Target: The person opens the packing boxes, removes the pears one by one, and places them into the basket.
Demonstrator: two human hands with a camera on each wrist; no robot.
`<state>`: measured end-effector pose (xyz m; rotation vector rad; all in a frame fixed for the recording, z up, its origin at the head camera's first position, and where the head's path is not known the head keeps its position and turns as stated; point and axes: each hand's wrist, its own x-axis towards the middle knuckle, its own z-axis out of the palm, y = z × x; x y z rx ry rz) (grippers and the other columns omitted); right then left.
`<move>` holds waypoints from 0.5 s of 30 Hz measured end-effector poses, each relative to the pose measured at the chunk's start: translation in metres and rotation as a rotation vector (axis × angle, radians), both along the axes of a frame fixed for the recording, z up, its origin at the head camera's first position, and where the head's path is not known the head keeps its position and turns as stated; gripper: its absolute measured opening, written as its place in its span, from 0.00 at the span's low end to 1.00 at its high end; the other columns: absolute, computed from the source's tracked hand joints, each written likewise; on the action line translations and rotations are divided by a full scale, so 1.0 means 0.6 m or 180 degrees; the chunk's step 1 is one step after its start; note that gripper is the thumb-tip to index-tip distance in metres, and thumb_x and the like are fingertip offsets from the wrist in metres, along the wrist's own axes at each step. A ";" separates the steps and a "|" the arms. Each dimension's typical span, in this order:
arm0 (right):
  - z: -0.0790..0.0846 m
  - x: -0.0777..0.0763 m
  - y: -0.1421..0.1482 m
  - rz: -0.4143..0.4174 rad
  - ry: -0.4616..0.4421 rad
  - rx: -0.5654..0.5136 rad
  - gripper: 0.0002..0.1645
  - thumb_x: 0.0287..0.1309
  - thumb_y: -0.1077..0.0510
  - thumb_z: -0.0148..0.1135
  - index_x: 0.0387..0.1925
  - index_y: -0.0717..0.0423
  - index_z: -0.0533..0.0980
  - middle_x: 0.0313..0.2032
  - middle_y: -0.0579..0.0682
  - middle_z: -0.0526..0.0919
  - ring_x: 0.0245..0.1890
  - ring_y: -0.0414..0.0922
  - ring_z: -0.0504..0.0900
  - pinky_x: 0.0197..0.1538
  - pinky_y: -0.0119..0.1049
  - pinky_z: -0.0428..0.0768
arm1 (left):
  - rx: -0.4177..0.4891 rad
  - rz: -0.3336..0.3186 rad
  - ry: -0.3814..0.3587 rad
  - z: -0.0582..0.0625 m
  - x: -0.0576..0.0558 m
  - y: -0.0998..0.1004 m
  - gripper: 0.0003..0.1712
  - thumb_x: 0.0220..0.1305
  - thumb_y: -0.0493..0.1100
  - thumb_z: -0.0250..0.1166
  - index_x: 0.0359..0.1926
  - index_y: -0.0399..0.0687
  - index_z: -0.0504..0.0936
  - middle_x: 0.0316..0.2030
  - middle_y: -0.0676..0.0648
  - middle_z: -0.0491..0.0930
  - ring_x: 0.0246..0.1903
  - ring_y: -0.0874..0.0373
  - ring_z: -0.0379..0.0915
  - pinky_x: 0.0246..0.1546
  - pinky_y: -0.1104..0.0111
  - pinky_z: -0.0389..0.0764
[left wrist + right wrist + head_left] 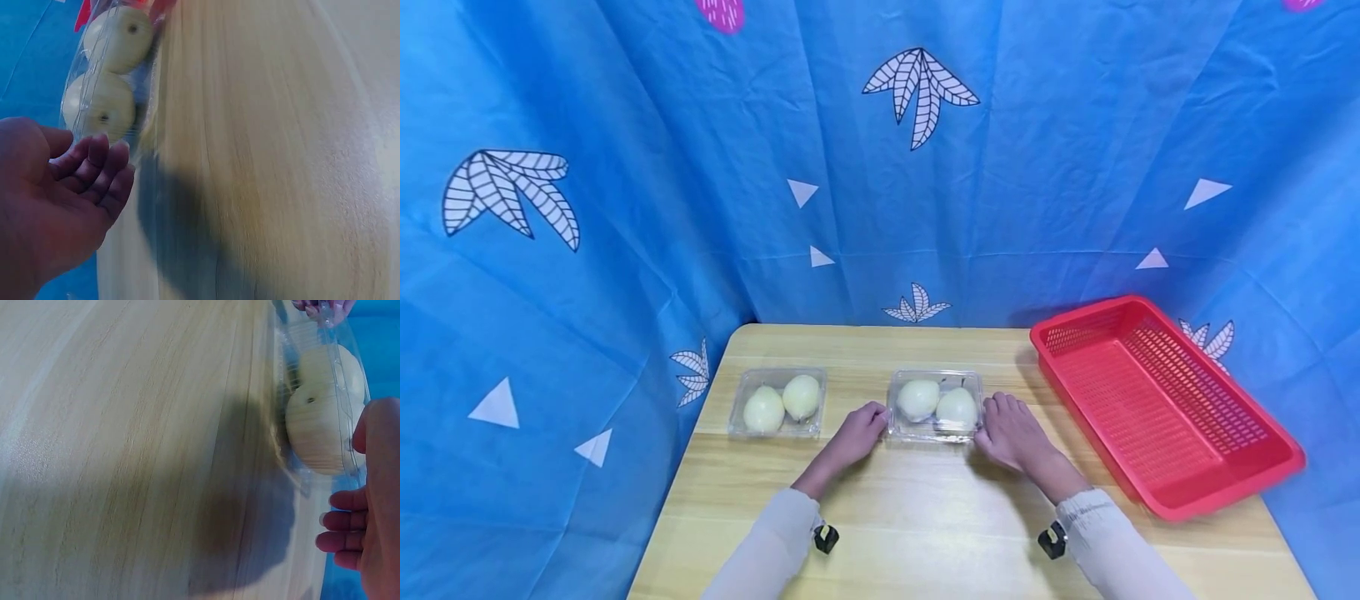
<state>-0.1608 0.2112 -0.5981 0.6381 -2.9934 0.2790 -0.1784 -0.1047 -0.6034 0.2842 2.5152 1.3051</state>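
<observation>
- Head view: clear box (917,432) with two pale fruits (917,401) inside sits mid-table, toward the far side, one hand at each end.
- Left hand (859,433): at the box's left end, fingers curled, thumb close to fingertips in left wrist view; can't tell whether the rim is pinched.
- Right hand (1017,435): at the near right corner, thumb against the plastic in right wrist view, other fingers curled and apart from it; index finger hidden, can't tell if clamped.
- Second clear box (811,427), also two pale fruits (763,410), left of left hand, apart from it; bare wood between.
- Red basket (1138,408), perforated, right of right hand, set at a slant, near side close to right forearm. Blocks part of the table's right edge from sight.
- Wooden table (925,517): light grain, glare on the near part, hand shadows in both wrist views.
- Pale sleeves (1120,542) on both arms; small black device (826,538) at left wrist, another (1052,540) at right.
- Blue curtain (1037,167) behind the table and down both sides.
- Markings: curtain prints only, outlined white leaves (921,92), plain white triangles (496,404), pink patches (722,12) at top edge.
</observation>
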 end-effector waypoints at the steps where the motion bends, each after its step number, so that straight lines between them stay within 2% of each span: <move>1: 0.001 0.000 0.000 0.0005 -0.0008 0.0002 0.13 0.60 0.51 0.54 0.34 0.56 0.67 0.33 0.52 0.67 0.34 0.47 0.64 0.40 0.41 0.68 | 0.0064 0.0013 -0.0039 -0.001 -0.002 -0.001 0.16 0.82 0.47 0.50 0.44 0.43 0.80 0.31 0.47 0.81 0.31 0.60 0.75 0.40 0.67 0.79; 7: 0.002 -0.003 0.002 0.0030 -0.0002 0.0047 0.13 0.60 0.50 0.54 0.34 0.56 0.66 0.33 0.52 0.67 0.34 0.47 0.64 0.41 0.42 0.69 | 0.0482 0.0064 -0.0217 -0.008 -0.014 -0.004 0.16 0.80 0.43 0.53 0.37 0.38 0.80 0.31 0.42 0.82 0.31 0.58 0.79 0.38 0.65 0.85; 15: -0.003 -0.003 0.003 0.0053 0.0029 0.0059 0.12 0.60 0.50 0.53 0.34 0.55 0.66 0.34 0.52 0.67 0.34 0.47 0.64 0.41 0.42 0.69 | 0.0849 0.0138 -0.0534 -0.018 -0.025 -0.006 0.14 0.78 0.41 0.57 0.39 0.33 0.81 0.31 0.38 0.83 0.31 0.49 0.82 0.38 0.60 0.87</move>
